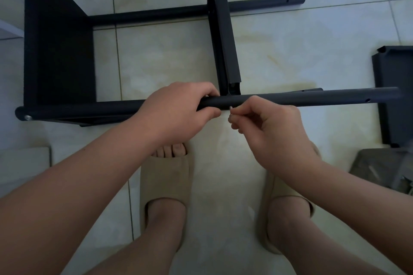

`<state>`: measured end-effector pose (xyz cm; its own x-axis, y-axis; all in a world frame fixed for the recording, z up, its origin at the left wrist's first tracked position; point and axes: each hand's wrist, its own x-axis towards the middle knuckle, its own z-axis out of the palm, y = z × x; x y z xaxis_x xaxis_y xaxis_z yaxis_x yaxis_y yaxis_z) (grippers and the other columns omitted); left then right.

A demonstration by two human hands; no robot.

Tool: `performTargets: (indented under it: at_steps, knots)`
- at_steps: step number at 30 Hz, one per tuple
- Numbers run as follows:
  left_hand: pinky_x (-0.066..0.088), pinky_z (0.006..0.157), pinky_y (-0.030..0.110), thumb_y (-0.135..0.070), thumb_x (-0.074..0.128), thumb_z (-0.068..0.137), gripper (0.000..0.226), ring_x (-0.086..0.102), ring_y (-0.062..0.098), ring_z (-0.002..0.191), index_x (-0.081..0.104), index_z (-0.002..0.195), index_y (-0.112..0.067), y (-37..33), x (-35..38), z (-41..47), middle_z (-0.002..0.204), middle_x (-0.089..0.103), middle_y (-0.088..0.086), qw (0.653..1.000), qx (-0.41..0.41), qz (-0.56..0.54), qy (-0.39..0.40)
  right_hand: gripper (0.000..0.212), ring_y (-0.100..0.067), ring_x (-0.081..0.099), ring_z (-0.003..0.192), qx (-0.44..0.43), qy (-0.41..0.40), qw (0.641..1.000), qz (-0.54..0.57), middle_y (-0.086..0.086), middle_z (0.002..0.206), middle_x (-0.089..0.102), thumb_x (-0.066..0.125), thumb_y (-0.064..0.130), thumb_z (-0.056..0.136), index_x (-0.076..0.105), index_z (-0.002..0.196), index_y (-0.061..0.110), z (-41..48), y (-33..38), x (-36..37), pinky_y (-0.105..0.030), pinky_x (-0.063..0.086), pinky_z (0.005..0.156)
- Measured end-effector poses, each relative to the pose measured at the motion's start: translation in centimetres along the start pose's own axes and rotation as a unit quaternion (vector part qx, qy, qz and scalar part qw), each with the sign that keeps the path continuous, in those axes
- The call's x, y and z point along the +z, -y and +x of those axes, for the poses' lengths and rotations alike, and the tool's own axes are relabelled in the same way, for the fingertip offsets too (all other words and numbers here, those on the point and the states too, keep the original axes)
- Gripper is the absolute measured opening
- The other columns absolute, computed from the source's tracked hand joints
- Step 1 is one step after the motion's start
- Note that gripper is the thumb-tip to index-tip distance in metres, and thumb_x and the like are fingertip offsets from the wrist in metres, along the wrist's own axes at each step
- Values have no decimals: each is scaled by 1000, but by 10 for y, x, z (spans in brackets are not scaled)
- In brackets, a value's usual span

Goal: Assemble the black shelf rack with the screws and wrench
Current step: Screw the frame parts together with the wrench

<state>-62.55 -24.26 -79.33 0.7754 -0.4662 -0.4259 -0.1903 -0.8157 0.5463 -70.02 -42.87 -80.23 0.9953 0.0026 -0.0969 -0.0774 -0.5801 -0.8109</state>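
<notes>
We see the scene through one wide-angle camera worn on the head. It looks forward and steeply down past our own forearms at the tiled floor (290,51), close enough that the left hand (176,111) gripping the black pole (312,98) and the right hand (274,131) pinching a small silver screw (230,108) sit at the frame's centre. The rack frame (55,51) spreads from 9 to 12 o'clock, our slippers (166,176) stand at 6 o'clock, and the frame edge cuts a loose black panel (397,123) at 3 o'clock.
</notes>
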Motion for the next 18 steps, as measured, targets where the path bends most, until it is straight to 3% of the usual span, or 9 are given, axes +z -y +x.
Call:
performTargets:
  at_steps: [2, 8, 11, 14, 16, 18]
  knots:
    - [39, 60, 30, -46, 57, 96, 12, 54, 2, 69, 60, 107, -42, 0, 0, 0, 78, 60, -16, 1000, 1, 3, 0, 14, -13, 71, 73, 70, 0, 996, 62, 7, 72, 72, 70, 3, 91, 72, 87, 16, -1, 1, 2, -41, 57, 75]
    - [44, 62, 31, -45, 56, 96, 11, 55, 3, 72, 59, 106, -41, -2, 0, -1, 80, 61, -15, 1000, 3, 10, 5, 25, -11, 73, 69, 160, -9, 978, 134, 4, 73, 74, 68, 1, 92, 67, 80, 22, 6, 11, 3, -42, 62, 75]
    - [44, 62, 31, -45, 56, 97, 12, 55, 2, 72, 60, 108, -41, -3, 1, -1, 81, 61, -16, 1000, 2, 6, 10, 21, -15, 71, 68, 128, 13, 992, 12, 2, 67, 71, 70, 13, 91, 63, 76, 25, 12, 12, -3, -44, 59, 72]
    - [44, 62, 30, -46, 57, 96, 14, 54, 1, 73, 60, 109, -41, -2, 1, -1, 82, 60, -17, 1000, 6, -3, 5, 29, -22, 60, 63, 53, 0, 985, -164, 10, 59, 60, 73, 31, 87, 49, 73, 23, 14, 14, -10, -38, 49, 58]
    - [48, 65, 32, -45, 57, 96, 15, 56, 2, 74, 61, 109, -40, -4, 0, 0, 83, 61, -17, 1000, 5, -8, 10, 25, -24, 56, 66, -26, -27, 968, -249, 9, 66, 58, 75, 33, 84, 53, 80, 23, 15, 18, -14, -34, 41, 55]
    - [52, 69, 35, -45, 57, 96, 16, 58, 4, 77, 62, 110, -39, -5, -1, 0, 85, 62, -16, 1000, -2, -9, 24, 29, -28, 56, 83, -58, -22, 950, -305, 1, 87, 62, 74, 40, 82, 64, 99, 18, 19, 17, -18, -37, 42, 65]
